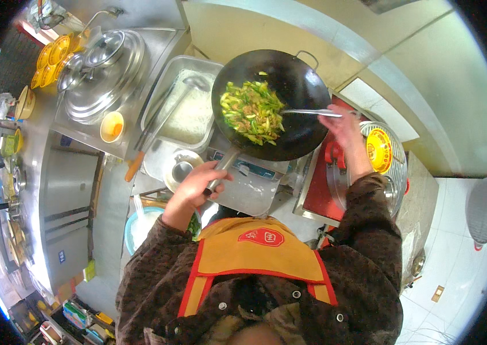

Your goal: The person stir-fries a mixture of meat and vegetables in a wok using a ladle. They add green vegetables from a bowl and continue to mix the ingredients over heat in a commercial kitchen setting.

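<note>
A dark wok (pixel 304 133) sits above the stove before me, its loop handle on the far side. My left hand (pixel 202 181) grips the wok's long metal handle (pixel 229 158). Chopped green vegetables mixed with brown pieces (pixel 252 112) lie heaped in the left half of the wok. In my right hand (pixel 346 125) is a metal spatula (pixel 308 112), which reaches leftward over the wok. Its blade end meets the right edge of the food and is partly hidden there.
Left of the wok, a rectangular metal pan (pixel 148 114) holds pale noodles in liquid, with a ladle (pixel 174 103) lying across it. Behind stands a large lidded pot (pixel 101 86) near a small cup (pixel 112 127). A yellow bowl (pixel 378 150) rests on a round rack at right. Below my left arm is a blue-rimmed basin (pixel 129 235).
</note>
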Available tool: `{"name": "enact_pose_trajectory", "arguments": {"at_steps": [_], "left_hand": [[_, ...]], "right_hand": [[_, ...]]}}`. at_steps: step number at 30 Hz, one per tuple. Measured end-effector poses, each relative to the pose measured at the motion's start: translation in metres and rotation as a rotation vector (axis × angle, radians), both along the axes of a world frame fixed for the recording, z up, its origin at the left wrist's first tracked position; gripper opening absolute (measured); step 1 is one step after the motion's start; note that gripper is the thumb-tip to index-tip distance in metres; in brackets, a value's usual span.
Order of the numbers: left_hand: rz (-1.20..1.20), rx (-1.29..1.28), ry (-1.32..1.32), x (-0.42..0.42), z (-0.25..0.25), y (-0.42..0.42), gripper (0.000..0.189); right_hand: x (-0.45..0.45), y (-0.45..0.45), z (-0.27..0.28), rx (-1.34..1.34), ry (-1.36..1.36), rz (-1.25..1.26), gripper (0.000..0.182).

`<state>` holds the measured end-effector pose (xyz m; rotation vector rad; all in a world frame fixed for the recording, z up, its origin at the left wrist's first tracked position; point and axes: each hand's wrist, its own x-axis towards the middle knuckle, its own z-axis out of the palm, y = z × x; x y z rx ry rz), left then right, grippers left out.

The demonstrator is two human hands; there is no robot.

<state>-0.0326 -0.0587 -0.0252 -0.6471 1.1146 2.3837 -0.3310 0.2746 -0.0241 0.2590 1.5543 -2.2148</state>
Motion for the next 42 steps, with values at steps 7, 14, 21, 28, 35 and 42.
{"name": "enact_pose_trajectory", "arguments": {"at_steps": [7, 14, 21, 28, 35, 42], "left_hand": [[0.037, 0.008, -0.028, 0.002, -0.003, 0.004, 0.027], [0.055, 0.04, -0.019, 0.003, -0.009, 0.008, 0.029], [0.054, 0.008, -0.041, 0.005, -0.004, 0.021, 0.032], [0.103, -0.125, 0.008, 0.019, 0.01, 0.033, 0.044], [0.08, -0.07, 0.014, 0.019, 0.014, 0.032, 0.048], [0.125, -0.087, -0.018, 0.022, 0.016, 0.034, 0.047]], "right_hand": [[0.053, -0.044, 0.047, -0.056, 0.308, 0.137, 0.023], [0.132, -0.048, 0.135, 0.691, 1.328, 0.65, 0.025], [0.144, -0.066, 0.077, 0.753, 1.491, 0.889, 0.048], [0.135, -0.061, 0.076, 0.823, 1.508, 0.858, 0.056], [0.109, -0.083, 0.061, 0.833, 1.526, 0.706, 0.044], [0.14, -0.059, 0.175, 0.719, 1.332, 1.007, 0.028]]}}
